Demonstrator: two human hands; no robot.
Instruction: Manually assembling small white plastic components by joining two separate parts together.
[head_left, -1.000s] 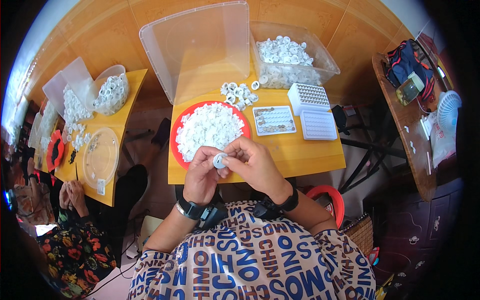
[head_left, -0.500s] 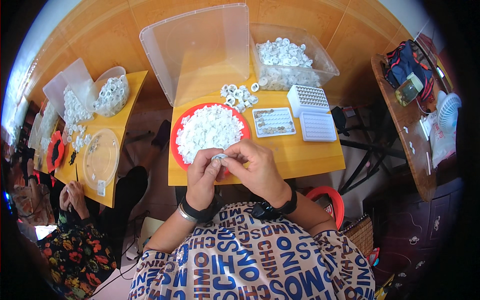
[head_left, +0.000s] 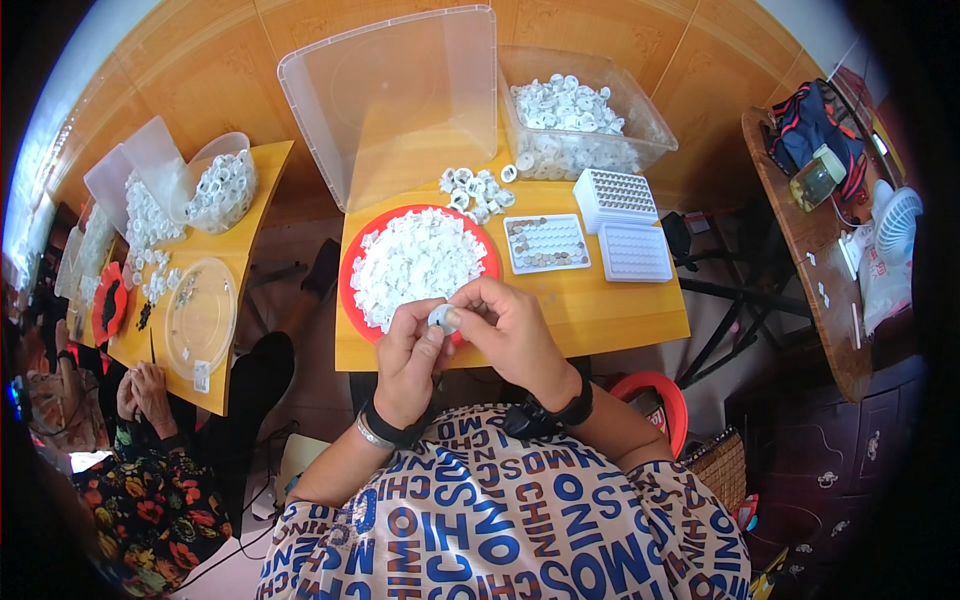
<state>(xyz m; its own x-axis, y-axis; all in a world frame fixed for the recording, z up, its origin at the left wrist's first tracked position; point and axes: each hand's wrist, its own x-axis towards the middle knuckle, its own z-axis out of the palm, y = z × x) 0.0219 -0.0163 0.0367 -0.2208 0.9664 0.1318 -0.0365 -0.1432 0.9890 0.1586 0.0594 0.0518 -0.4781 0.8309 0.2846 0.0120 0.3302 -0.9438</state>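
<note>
Both hands meet just above the near edge of the surface (head_left: 600, 310). The left hand (head_left: 408, 365) and the right hand (head_left: 515, 335) hold one small white ring (head_left: 441, 318) between them. The fingers of both hands are closed on it from the two sides, so the ring sits between the fingertips, and both hands are equally near to it. It looks like hard, smooth plastic, round and short; its axis I cannot tell.

Just beyond the fingers lies a red plate (head_left: 350, 270) with a heap of the same white rings. To the right of the plate, beyond the right hand, is a flat white tray (head_left: 547, 243) with small round pockets. Far behind stands a clear plastic box (head_left: 580, 125) full of rings.
</note>
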